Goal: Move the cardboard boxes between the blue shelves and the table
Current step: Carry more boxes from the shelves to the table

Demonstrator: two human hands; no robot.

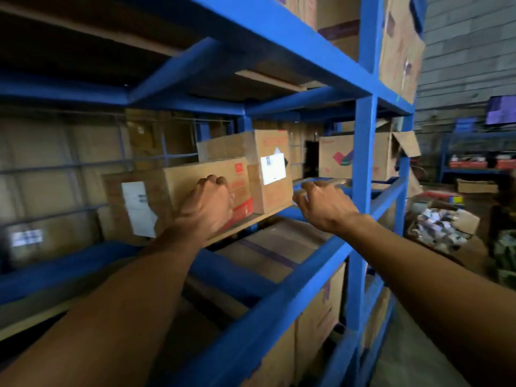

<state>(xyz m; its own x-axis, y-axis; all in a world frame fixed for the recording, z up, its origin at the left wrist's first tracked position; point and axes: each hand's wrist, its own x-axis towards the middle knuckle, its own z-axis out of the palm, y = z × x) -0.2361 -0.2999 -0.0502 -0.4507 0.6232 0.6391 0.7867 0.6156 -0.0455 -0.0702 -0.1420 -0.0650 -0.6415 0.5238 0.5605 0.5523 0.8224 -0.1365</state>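
The red-printed box [208, 177] sits on the middle level of the blue shelves [364, 174], its base on the wooden plank [251, 223] and its far side against a taller labelled box [272, 170]. The left hand [208, 203] lies against its printed face with the fingers bent. The picture is blurred there, so I cannot tell whether it grips the box or only presses it. The right hand [324, 205] holds nothing: its fingers are spread and loosely bent above the front rail, just beside the labelled box but apart from it. Since this box is resting on the shelf and not lifted, I judge that a transfer is either ending or about to start; which one the view does not show. The surface is out of sight. More cardboard boxes fill the lower level [282, 247], the bay to the right [351, 157] and the top level [399, 48], so plenty may remain to move.
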